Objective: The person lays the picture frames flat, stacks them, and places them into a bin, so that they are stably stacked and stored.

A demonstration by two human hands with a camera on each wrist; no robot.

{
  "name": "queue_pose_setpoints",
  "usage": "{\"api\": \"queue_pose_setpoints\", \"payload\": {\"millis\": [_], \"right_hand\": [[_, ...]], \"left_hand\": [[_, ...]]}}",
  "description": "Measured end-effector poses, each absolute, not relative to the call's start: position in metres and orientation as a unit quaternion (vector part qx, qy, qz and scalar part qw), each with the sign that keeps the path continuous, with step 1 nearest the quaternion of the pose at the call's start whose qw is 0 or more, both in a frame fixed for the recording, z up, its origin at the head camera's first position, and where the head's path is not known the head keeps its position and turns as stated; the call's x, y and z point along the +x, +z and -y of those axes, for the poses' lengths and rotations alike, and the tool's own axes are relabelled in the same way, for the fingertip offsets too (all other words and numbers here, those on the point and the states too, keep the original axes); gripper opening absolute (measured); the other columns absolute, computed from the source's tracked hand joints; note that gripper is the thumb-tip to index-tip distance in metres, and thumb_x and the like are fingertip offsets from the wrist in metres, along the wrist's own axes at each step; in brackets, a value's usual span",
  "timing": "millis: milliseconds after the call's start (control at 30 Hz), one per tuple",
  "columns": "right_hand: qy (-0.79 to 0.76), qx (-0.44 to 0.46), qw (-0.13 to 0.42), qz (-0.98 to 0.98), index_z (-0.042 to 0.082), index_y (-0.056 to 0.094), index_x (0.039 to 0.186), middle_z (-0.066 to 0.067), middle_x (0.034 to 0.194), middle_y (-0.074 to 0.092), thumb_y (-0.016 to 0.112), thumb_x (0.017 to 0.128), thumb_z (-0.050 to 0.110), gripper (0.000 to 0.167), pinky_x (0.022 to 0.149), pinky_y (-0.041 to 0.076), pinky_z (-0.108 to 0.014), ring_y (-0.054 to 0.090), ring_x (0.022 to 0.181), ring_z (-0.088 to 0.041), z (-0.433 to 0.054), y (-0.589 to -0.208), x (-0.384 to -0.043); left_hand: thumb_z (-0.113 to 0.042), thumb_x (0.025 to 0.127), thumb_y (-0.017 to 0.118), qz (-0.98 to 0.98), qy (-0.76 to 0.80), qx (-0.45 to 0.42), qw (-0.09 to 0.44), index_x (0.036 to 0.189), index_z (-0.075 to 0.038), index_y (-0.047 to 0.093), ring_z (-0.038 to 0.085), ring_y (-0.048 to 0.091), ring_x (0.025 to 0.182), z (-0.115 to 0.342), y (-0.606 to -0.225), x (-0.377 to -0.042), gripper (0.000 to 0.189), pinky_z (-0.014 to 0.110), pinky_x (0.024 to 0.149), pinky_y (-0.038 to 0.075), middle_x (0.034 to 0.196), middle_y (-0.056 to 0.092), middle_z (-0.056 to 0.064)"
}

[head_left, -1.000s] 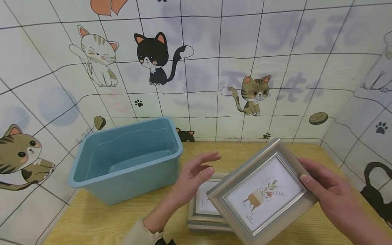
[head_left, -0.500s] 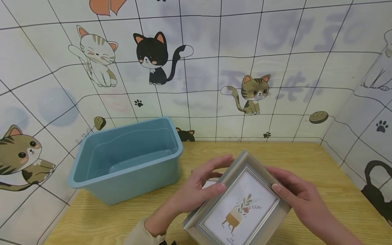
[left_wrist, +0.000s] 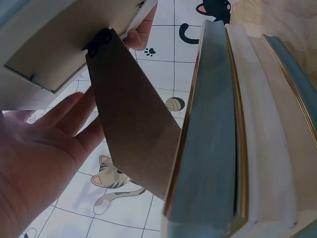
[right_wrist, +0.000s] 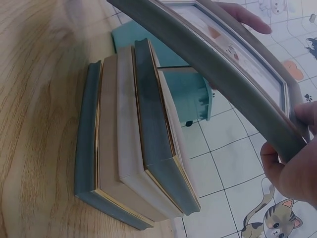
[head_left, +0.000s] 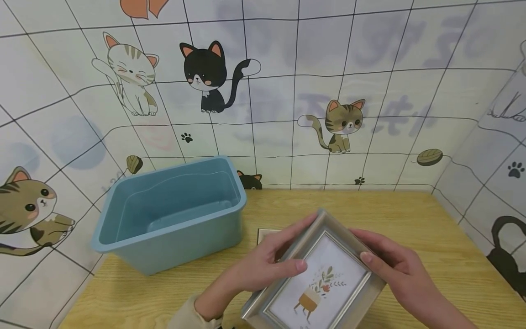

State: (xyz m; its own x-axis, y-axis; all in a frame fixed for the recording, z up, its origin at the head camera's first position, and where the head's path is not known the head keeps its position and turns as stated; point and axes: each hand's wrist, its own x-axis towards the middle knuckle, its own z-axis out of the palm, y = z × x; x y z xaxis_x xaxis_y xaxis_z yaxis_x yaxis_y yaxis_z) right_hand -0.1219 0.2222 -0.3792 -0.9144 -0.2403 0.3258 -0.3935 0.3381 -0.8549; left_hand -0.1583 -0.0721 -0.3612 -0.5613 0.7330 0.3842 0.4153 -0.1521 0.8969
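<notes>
A silver-rimmed picture frame (head_left: 324,292), showing a potted plant print, is tilted up between both hands. My left hand (head_left: 263,269) grips its left edge, thumb on the front and fingers behind. On the opposite edge, my right hand (head_left: 400,269) holds it with the thumb over the rim. The left wrist view reveals the frame's back, where a brown stand leg (left_wrist: 129,114) hangs folded out. Under the held frame lies a stack of frames (right_wrist: 148,124) with blue-grey, beige and white sides, mostly hidden in the head view.
A blue plastic bin (head_left: 176,242) stands at the left on the wooden table (head_left: 431,237), nothing visible inside it. A white wall covering (head_left: 279,100) with cartoon cats closes off the back and sides.
The held frame has moved left and down, over the stack. My left hand, earlier apart from the frame, has taken hold of its left edge. The right hand has kept its grip.
</notes>
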Motion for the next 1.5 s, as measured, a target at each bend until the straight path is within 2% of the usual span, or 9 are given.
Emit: {"api": "queue_pose_setpoints", "payload": {"millis": [267, 500, 567, 767, 1000, 1133, 1300, 1367, 1500], "right_hand": [[0.55, 0.164, 0.065, 0.817, 0.012, 0.056, 0.147, 0.015, 0.131, 0.064, 0.056, 0.104, 0.002, 0.044, 0.074, 0.056, -0.028, 0.065, 0.098, -0.012, -0.225, -0.381, -0.122], [0.549, 0.153, 0.075, 0.818, 0.012, 0.057, 0.147, 0.014, 0.129, 0.065, 0.055, 0.105, 0.003, 0.043, 0.074, 0.055, -0.027, 0.065, 0.098, -0.012, -0.227, -0.383, -0.123], [0.557, 0.147, 0.078, 0.814, 0.011, 0.057, 0.146, 0.013, 0.128, 0.065, 0.056, 0.105, 0.003, 0.042, 0.074, 0.055, -0.026, 0.065, 0.098, -0.011, -0.228, -0.384, -0.125], [0.625, 0.108, 0.077, 0.769, 0.012, 0.057, 0.147, 0.015, 0.13, 0.064, 0.056, 0.106, 0.005, 0.042, 0.08, 0.052, -0.018, 0.06, 0.104, -0.006, -0.234, -0.389, -0.135], [0.714, 0.081, 0.064, 0.693, 0.016, 0.057, 0.147, 0.012, 0.13, 0.064, 0.056, 0.106, 0.006, 0.042, 0.08, 0.054, -0.021, 0.062, 0.104, -0.007, -0.235, -0.395, -0.14], [0.751, 0.064, 0.048, 0.655, 0.017, 0.058, 0.146, 0.009, 0.128, 0.064, 0.057, 0.105, 0.006, 0.043, 0.082, 0.054, -0.022, 0.061, 0.106, -0.008, -0.232, -0.398, -0.143], [0.776, 0.046, 0.044, 0.627, 0.02, 0.06, 0.144, 0.006, 0.123, 0.065, 0.058, 0.105, 0.005, 0.042, 0.08, 0.055, -0.023, 0.061, 0.102, -0.009, -0.229, -0.401, -0.146], [0.784, 0.039, 0.042, 0.618, 0.022, 0.062, 0.142, 0.005, 0.121, 0.065, 0.057, 0.105, 0.005, 0.042, 0.078, 0.055, -0.025, 0.062, 0.1, -0.01, -0.228, -0.403, -0.146], [0.789, 0.02, 0.035, 0.613, 0.025, 0.063, 0.141, 0.006, 0.119, 0.064, 0.057, 0.105, 0.007, 0.041, 0.079, 0.055, -0.025, 0.062, 0.1, -0.009, -0.225, -0.404, -0.147]], "left_hand": [[-0.03, 0.105, 0.056, -0.629, 0.616, 0.45, 0.15, 0.166, -0.022, 0.021, 0.02, 0.057, 0.123, 0.074, -0.363, -0.158, 0.071, 0.039, 0.092, 0.056, 0.16, 0.037, 0.008], [-0.03, 0.108, 0.053, -0.616, 0.623, 0.453, 0.166, 0.165, -0.018, 0.021, 0.022, 0.056, 0.125, 0.077, -0.365, -0.159, 0.067, 0.04, 0.085, 0.059, 0.162, 0.035, 0.011], [-0.028, 0.109, 0.053, -0.616, 0.625, 0.448, 0.172, 0.165, -0.016, 0.023, 0.021, 0.057, 0.125, 0.08, -0.365, -0.16, 0.065, 0.04, 0.086, 0.058, 0.162, 0.035, 0.011], [-0.024, 0.108, 0.054, -0.646, 0.631, 0.389, 0.182, 0.159, -0.011, 0.04, 0.019, 0.064, 0.113, 0.092, -0.364, -0.164, 0.054, 0.038, 0.087, 0.057, 0.149, 0.052, 0.015], [-0.019, 0.108, 0.053, -0.688, 0.628, 0.342, 0.121, 0.15, -0.005, 0.052, 0.02, 0.065, 0.104, 0.1, -0.37, -0.168, 0.044, 0.035, 0.087, 0.056, 0.139, 0.06, 0.017], [-0.018, 0.108, 0.053, -0.705, 0.629, 0.315, 0.084, 0.146, -0.004, 0.056, 0.023, 0.062, 0.116, 0.102, -0.373, -0.17, 0.041, 0.035, 0.095, 0.052, 0.14, 0.06, 0.016], [-0.02, 0.108, 0.053, -0.723, 0.631, 0.276, 0.054, 0.144, -0.005, 0.06, 0.027, 0.051, 0.135, 0.103, -0.377, -0.172, 0.039, 0.04, 0.105, 0.046, 0.146, 0.058, 0.01], [-0.021, 0.108, 0.054, -0.726, 0.633, 0.265, 0.047, 0.143, -0.005, 0.061, 0.028, 0.049, 0.137, 0.103, -0.377, -0.173, 0.039, 0.042, 0.105, 0.046, 0.147, 0.057, 0.01], [-0.019, 0.106, 0.057, -0.724, 0.645, 0.243, 0.034, 0.14, -0.004, 0.063, 0.027, 0.054, 0.132, 0.103, -0.379, -0.175, 0.037, 0.039, 0.099, 0.051, 0.144, 0.059, 0.011]]}}
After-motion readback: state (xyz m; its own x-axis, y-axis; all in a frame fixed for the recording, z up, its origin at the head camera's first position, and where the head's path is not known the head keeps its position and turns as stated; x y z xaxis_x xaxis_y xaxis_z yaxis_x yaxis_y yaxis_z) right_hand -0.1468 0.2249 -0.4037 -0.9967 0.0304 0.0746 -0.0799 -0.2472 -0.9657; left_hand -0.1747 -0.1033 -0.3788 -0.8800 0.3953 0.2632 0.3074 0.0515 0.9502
